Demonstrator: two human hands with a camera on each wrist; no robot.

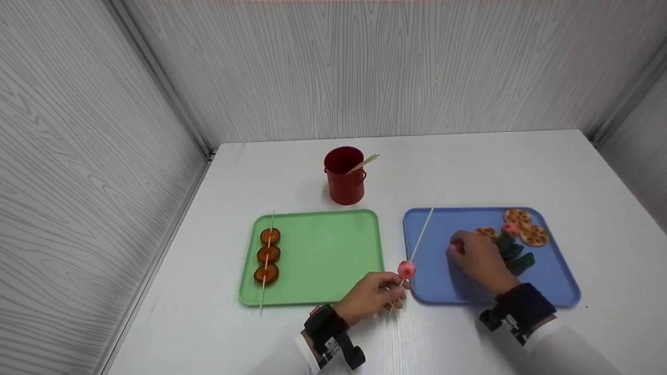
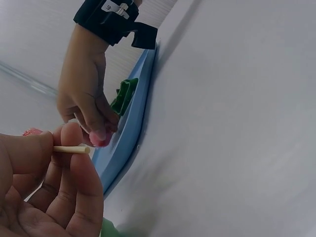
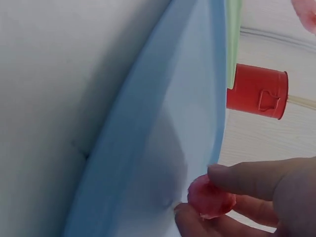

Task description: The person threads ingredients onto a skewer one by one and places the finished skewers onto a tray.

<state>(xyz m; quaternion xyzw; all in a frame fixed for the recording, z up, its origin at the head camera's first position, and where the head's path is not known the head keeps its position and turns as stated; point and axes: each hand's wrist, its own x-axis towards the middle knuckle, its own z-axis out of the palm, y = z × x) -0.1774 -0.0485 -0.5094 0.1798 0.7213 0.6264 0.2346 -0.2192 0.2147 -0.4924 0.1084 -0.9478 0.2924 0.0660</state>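
Observation:
My left hand [image 1: 371,297] pinches a thin wooden skewer [image 1: 423,229] near its lower end, between thumb and fingers. One pink ball-like piece [image 1: 406,270] is threaded on that skewer, just above the fingers. Over the blue tray [image 1: 432,298], my right hand [image 1: 479,260] pinches a second round pink piece [image 3: 211,196] between thumb and fingertips. Close to that hand lie green leaf-like pieces [image 1: 516,259], another pink piece [image 1: 510,229] and several round tan slices with holes [image 1: 533,235]. The skewer's blunt end [image 2: 81,149] sticks out past the left thumb in the left wrist view.
On the left, a green tray [image 1: 328,255] bears a skewer with three orange-brown round slices [image 1: 268,254]. Behind the trays stands a red bucket [image 1: 345,187] with thin sticks [image 1: 367,161] leaning out of it. Grey wood-grain panels [image 1: 365,67] enclose the white table [image 1: 469,166].

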